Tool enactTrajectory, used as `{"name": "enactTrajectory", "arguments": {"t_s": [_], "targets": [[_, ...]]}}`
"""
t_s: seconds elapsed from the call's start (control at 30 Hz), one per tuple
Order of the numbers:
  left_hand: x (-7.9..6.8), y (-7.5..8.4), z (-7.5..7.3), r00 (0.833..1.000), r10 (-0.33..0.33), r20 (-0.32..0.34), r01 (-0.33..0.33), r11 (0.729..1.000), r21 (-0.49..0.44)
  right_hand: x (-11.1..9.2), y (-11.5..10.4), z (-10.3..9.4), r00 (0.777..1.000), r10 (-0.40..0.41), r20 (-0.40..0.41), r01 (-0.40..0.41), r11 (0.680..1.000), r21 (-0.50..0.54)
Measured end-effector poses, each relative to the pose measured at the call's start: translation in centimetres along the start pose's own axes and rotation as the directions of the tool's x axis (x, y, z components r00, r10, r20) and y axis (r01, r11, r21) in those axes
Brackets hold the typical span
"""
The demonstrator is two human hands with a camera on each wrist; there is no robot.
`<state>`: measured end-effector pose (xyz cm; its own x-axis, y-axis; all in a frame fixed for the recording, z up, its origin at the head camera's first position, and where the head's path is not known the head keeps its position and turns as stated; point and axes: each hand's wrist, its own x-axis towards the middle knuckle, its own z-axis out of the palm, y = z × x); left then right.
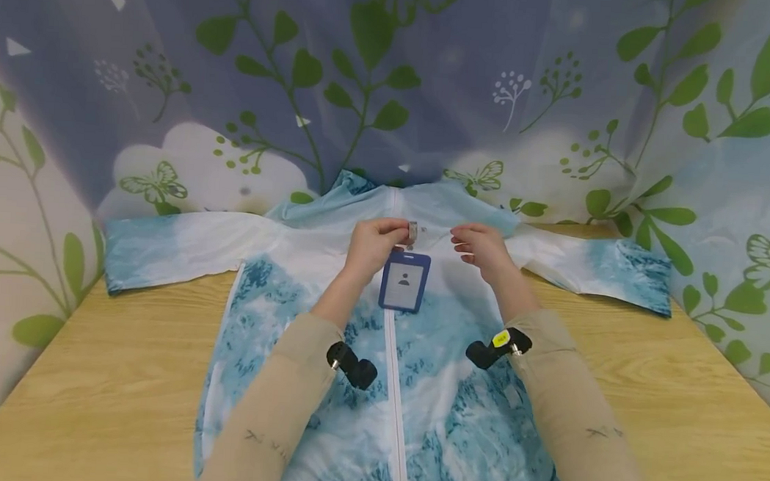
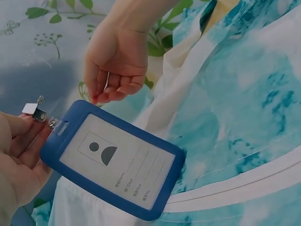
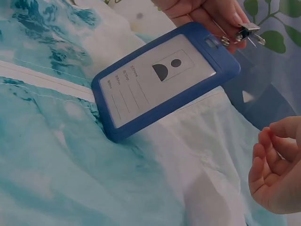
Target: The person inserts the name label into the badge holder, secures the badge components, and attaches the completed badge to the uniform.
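A blue-framed ID badge holder (image 1: 405,281) hangs by a clear strap from a metal clip (image 2: 35,112). My left hand (image 1: 374,246) pinches that clip between thumb and fingers, with the badge below it, card side toward me. The card shows a grey person icon and several printed lines. Off to the right, my right hand (image 1: 482,251) holds nothing, its fingers loosely bent and the thumb close to the forefinger. Beneath both hands a blue-and-white zip jacket (image 1: 459,436) lies spread out, front up. The badge overlaps its zipper (image 1: 391,373) in the head view.
The jacket's sleeves (image 1: 179,246) stretch out to both sides on the wooden table (image 1: 84,391). A leaf-patterned cloth (image 1: 447,90) rises behind the table and at its sides. Each wrist carries a small black camera (image 1: 353,367).
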<state>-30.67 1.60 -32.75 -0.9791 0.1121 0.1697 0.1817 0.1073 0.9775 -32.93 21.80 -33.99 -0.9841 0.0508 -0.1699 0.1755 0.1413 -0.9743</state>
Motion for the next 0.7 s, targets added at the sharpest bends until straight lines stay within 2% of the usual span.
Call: {"name": "enactTrajectory", "arguments": {"t_s": [0.17, 0.33, 0.5, 0.7], "targets": [[1.4, -0.8, 0.0, 1.000, -0.010, 0.001, 0.010, 1.000, 0.014, 0.8, 0.5, 0.6, 1.000, 0.016, -0.014, -0.016, 0.999, -0.028], [1.9, -1.1, -0.1, 1.000, -0.019, -0.022, 0.020, 1.000, 0.013, 1.2, 0.7, 0.8, 0.999, 0.032, -0.039, -0.035, 0.997, -0.074], [2.3, -1.9, 0.2, 1.000, -0.029, 0.011, 0.028, 0.999, 0.035, 1.7, 1.0, 0.6, 0.996, 0.069, -0.065, -0.074, 0.994, -0.081], [2.7, -2.9, 0.7, 0.998, -0.059, 0.035, 0.055, 0.994, 0.089, 2.6, 1.7, 0.8, 0.997, 0.071, -0.042, -0.077, 0.984, -0.162]]}}
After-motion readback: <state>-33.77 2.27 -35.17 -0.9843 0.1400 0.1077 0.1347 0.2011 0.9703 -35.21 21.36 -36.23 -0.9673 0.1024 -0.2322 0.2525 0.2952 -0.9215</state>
